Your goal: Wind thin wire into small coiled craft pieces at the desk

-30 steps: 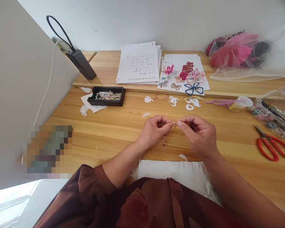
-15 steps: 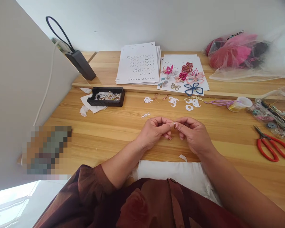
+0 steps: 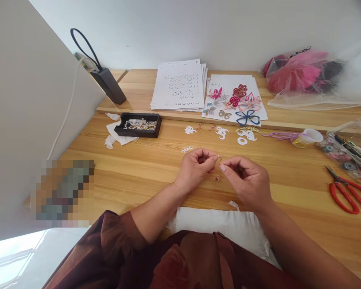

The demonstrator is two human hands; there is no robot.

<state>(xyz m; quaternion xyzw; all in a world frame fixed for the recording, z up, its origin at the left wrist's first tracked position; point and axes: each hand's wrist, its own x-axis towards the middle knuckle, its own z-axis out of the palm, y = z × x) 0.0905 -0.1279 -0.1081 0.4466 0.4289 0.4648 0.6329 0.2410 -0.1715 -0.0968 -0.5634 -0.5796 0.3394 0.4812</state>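
My left hand [image 3: 197, 166] pinches a small curved piece [image 3: 219, 158], crescent-like and partly dark, between thumb and forefinger. Close by on the right, thumb and forefinger of my right hand [image 3: 245, 176] are pressed together near the piece; whatever they hold is too fine to make out. Below the fingertips shows a small coppery-pink bit [image 3: 218, 178]; whether it hangs or lies on the wood I cannot tell. Small white paper crescents [image 3: 187, 149] lie just beyond my left hand, with more white cut-outs [image 3: 222, 132] behind them. A white cloth pad [image 3: 216, 220] sits at the table edge before me.
At the back lie perforated paper sheets [image 3: 177, 86] and thread flowers [image 3: 247, 118] on paper. A black tray [image 3: 160, 124] of beads stands left. To the right are red-handled pliers [image 3: 344, 196], a clear cup [image 3: 303, 139] and a plastic box [image 3: 357, 156] of supplies.
My hands were touching at the fingertips; now the right hand has drawn slightly away to the right and down. The curved piece stays in the left fingertips. The view has shifted slightly.
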